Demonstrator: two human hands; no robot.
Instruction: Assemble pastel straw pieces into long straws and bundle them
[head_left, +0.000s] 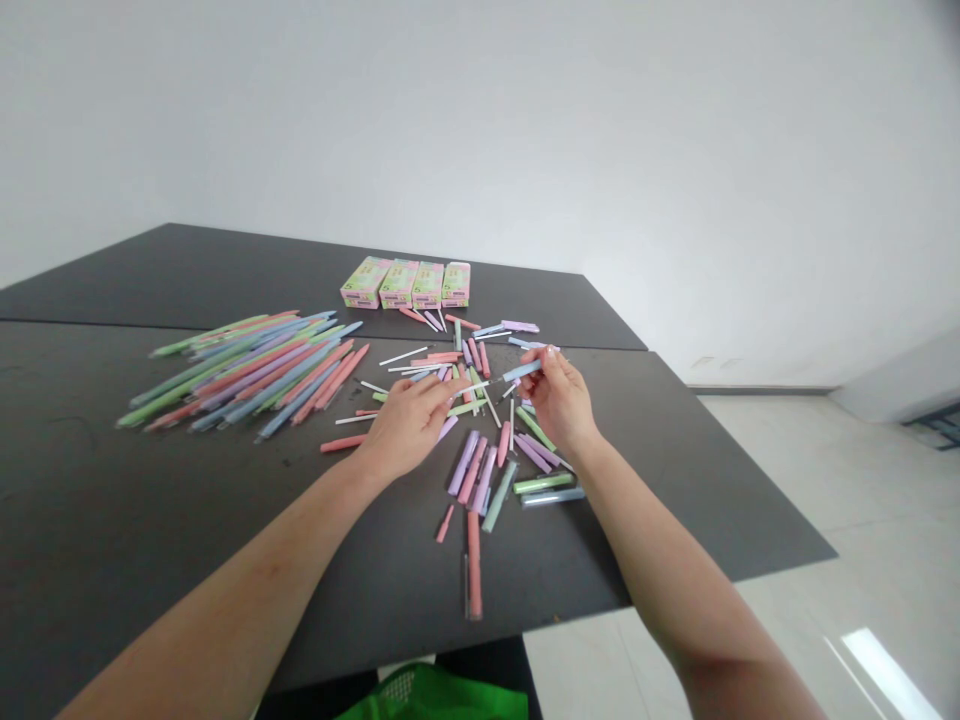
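My left hand [405, 418] is over the middle of the dark table, its fingers pinched on a thin white pen refill [477, 387]. To the right, my right hand [564, 402] grips a short light-blue pen barrel [521, 371] with its thumb and fingers. The refill's dark tip points at the barrel's near end; whether they touch I cannot tell. Under and around both hands lie loose pen parts: more white refills, a green barrel [543, 483], a purple barrel [463, 462] and a clear-ended red piece [473, 565].
To the left lies a heap of long pastel pens [247, 375] in green, red, blue and purple. Several small pink-and-green boxes [400, 285] stand in a row at the back. The table [712, 500] ends at the right above a pale tiled floor.
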